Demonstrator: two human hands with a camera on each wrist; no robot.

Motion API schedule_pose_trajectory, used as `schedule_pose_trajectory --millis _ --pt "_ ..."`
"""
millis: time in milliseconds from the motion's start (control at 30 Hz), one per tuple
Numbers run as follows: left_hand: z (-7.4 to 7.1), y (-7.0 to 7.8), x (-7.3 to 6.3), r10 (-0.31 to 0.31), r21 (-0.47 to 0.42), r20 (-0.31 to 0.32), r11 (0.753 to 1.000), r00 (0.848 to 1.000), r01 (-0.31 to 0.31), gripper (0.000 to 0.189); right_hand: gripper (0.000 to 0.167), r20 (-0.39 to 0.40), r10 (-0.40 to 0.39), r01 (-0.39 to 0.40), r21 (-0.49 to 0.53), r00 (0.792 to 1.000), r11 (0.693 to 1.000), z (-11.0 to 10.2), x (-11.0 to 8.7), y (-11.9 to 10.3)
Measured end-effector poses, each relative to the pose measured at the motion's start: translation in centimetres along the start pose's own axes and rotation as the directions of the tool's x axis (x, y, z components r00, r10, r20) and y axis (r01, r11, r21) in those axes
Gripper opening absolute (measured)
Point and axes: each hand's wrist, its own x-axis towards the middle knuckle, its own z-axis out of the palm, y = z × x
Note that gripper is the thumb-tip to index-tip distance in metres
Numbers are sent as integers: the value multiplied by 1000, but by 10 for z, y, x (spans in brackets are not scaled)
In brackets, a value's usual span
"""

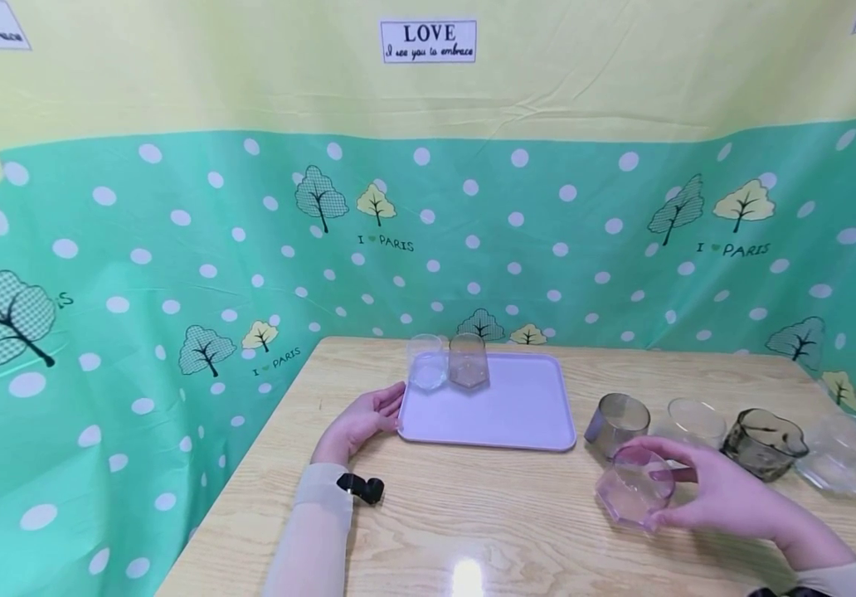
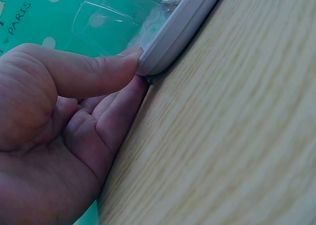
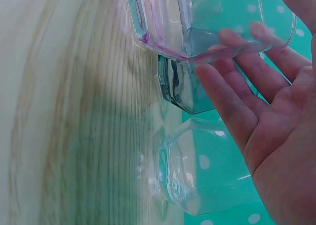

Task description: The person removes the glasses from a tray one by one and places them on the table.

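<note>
A lilac tray (image 1: 517, 406) lies on the wooden table, bearing a clear glass (image 1: 428, 373) and a grey-brown glass (image 1: 469, 373) at its back left. My left hand (image 1: 361, 423) is at the tray's left edge. In the left wrist view, its thumb and a finger (image 2: 111, 119) pinch the tray's corner. On the right, my right hand (image 1: 727, 497) holds a pinkish faceted glass (image 1: 629, 493) by its side, fingers around the far wall and thumb near the base. The right wrist view shows the pinkish glass (image 3: 197, 22) slightly tilted, its base apparently just above the table.
A smoky grey glass (image 1: 615, 423) stands behind the pinkish one. To its right are a clear glass (image 1: 697, 419), a dark wavy-rimmed glass (image 1: 764, 448) and a wide clear glass bowl (image 1: 849, 456). A polka-dot curtain (image 1: 368, 282) hangs behind the table.
</note>
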Motion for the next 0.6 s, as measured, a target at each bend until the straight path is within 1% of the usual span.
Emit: schedule_pose_trajectory --millis 133,333,467,600 --pt "0 0 1 2 9 -6 1000 1000 -2 86 80 23 0 -1 26 1000 1000 -2 0 2" --pt "0 0 1 8 5 3 1000 1000 -8 88 78 59 26 -29 60 998 998 -5 1 1" --pt "0 1 0 9 6 7 1000 1000 -10 88 77 64 22 -27 82 998 996 -5 1 1" --pt "0 0 -1 13 21 2 1000 1000 -13 88 79 61 32 -36 67 998 997 -5 0 0"
